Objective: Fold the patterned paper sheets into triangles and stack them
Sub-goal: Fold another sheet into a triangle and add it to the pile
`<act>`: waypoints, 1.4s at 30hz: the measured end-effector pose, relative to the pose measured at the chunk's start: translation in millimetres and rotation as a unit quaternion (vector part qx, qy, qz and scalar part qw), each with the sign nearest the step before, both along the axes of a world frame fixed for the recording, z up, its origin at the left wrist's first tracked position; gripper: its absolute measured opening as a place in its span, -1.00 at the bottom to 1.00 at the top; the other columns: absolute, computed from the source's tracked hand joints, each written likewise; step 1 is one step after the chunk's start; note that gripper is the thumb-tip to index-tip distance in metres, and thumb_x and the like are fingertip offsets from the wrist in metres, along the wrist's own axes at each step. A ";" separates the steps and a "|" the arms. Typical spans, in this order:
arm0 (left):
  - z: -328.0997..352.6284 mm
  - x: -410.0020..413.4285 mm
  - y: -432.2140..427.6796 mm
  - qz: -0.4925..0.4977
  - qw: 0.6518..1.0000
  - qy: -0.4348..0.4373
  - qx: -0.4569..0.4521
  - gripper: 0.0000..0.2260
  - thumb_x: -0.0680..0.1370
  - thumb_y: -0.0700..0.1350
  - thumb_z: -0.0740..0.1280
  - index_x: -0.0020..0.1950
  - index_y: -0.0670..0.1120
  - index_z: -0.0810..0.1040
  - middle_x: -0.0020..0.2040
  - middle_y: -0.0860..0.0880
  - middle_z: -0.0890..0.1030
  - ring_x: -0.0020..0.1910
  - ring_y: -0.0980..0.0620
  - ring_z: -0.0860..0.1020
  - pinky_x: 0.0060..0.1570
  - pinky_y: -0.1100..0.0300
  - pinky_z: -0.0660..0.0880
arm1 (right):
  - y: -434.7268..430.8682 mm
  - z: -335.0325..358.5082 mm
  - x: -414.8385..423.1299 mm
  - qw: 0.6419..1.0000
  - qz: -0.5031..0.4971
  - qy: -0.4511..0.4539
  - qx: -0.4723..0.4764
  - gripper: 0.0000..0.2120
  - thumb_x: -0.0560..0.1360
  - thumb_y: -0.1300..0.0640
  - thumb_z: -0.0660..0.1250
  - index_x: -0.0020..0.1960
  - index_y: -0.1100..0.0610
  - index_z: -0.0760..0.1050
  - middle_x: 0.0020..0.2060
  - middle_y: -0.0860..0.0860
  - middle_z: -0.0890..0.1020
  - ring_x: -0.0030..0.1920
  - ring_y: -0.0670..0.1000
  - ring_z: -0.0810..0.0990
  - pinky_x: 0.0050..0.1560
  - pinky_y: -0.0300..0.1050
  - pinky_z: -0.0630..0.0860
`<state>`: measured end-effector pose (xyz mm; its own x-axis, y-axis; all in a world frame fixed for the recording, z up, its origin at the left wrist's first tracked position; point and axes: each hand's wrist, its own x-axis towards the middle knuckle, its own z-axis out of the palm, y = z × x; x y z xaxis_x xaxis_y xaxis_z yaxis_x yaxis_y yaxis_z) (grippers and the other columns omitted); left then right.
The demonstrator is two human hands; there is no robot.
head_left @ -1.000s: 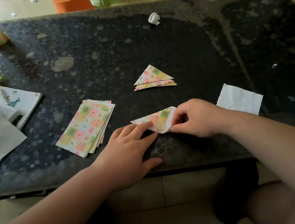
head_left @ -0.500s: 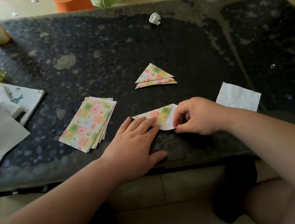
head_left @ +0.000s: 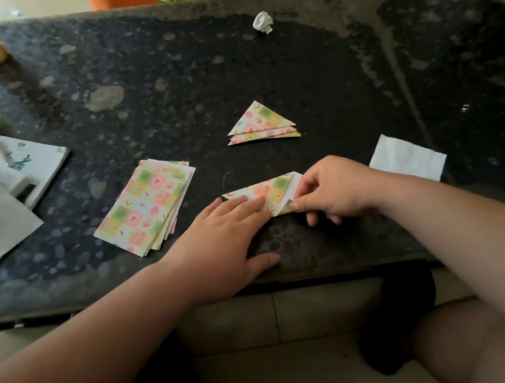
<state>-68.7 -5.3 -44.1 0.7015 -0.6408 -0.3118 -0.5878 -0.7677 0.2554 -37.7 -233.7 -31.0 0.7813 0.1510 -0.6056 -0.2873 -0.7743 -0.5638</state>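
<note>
Pinching the flap's corner, the right hand [head_left: 335,190] curls thumb and forefinger on the half-folded sheet [head_left: 272,187], which the left hand [head_left: 219,237] pins with flat fingers near the table's [head_left: 325,77] front edge. An uneven pull would likely skew the crease; finished triangles [head_left: 261,122] lie beyond.

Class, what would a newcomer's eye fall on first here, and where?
At the table's near edge, the left hand presses a patterned sheet flat while the right hand pinches its right corner. Behind them lies a small stack of folded triangles; to their left, a fanned pile of unfolded sheets.
</note>
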 end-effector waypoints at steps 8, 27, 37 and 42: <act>-6.6 16.1 -7.2 0.030 0.996 -0.033 -0.079 -0.39 0.63 0.29 0.04 0.63 0.06 0.20 0.66 0.12 0.08 0.62 0.12 -0.02 0.58 0.16 -0.17 | 4.0 0.6 3.0 0.999 -0.040 0.026 0.005 -0.88 0.57 0.06 0.46 -0.09 0.09 0.68 -0.32 0.02 0.74 -0.55 -0.05 0.45 -0.51 -0.26 0.37; -5.9 10.7 11.5 -0.045 0.998 0.021 -0.029 -0.40 0.63 0.29 0.01 0.65 0.14 0.14 0.65 0.22 -0.01 0.59 0.24 -0.18 0.30 0.52 -0.40 | -0.5 -1.2 1.7 0.999 -0.039 0.029 0.025 -0.91 0.57 0.14 0.45 -0.06 0.15 0.64 -0.31 0.04 0.74 -0.57 -0.07 0.45 -0.53 -0.31 0.36; -2.1 4.0 12.2 -0.021 0.998 -0.008 -0.050 -0.39 0.62 0.33 0.11 0.64 0.19 0.10 0.61 0.21 0.14 0.58 0.16 0.03 0.42 0.37 -0.19 | 9.1 -0.7 4.8 0.996 -0.081 0.037 -0.004 -0.87 0.54 0.10 0.49 -0.09 0.16 0.65 -0.34 0.05 0.73 -0.59 -0.07 0.43 -0.53 -0.28 0.34; -5.2 -3.4 7.6 -0.023 0.999 -0.031 -0.027 -0.31 0.60 0.40 0.04 0.66 0.14 0.04 0.62 0.15 0.08 0.59 0.07 0.01 0.47 0.27 -0.14 | 10.0 -2.2 6.6 0.994 -0.098 0.042 -0.007 -0.86 0.54 0.10 0.49 -0.09 0.18 0.67 -0.34 0.06 0.73 -0.58 -0.06 0.42 -0.48 -0.25 0.35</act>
